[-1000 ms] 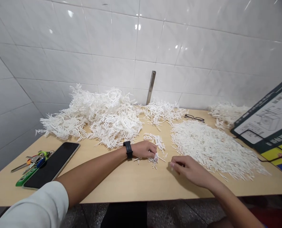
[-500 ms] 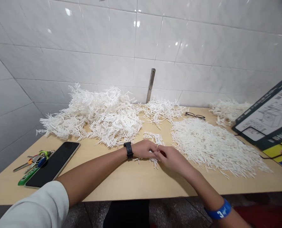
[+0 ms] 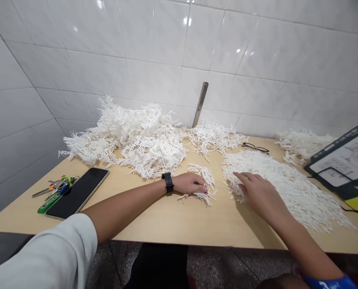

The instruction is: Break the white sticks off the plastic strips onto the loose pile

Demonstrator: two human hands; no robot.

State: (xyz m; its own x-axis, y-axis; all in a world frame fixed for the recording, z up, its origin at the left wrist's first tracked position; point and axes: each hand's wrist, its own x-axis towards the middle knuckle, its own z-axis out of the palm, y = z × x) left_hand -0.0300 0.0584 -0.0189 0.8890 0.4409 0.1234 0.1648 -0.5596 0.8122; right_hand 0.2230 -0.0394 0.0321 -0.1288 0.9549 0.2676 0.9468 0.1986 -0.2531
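A small heap of thin white plastic-looking strands point(image 3: 208, 176) lies mid-table. My left hand point(image 3: 190, 183), with a black watch at the wrist, rests in this heap; its fingers are curled and closed on a few strands, partly hidden under the hand. Over the near left edge of a wide, flat spread of short white strands point(image 3: 290, 188) hovers my right hand point(image 3: 261, 194). Its fingers are apart and nothing shows in them. A large tangled pile of white branching strands point(image 3: 148, 140) stands behind my left hand.
A phone point(image 3: 79, 192) and keys point(image 3: 58, 184) lie at the left. Toward the back are a smaller strand pile point(image 3: 215, 136), glasses point(image 3: 255, 148) and an upright metal bar point(image 3: 200, 105) near the tiled wall. A printed box point(image 3: 347, 156) leans at the right, beside another white pile point(image 3: 302, 142).
My right hand has left my left hand, moved right to the flat spread and opened. My left hand stays at the small heap. The view has shifted slightly.
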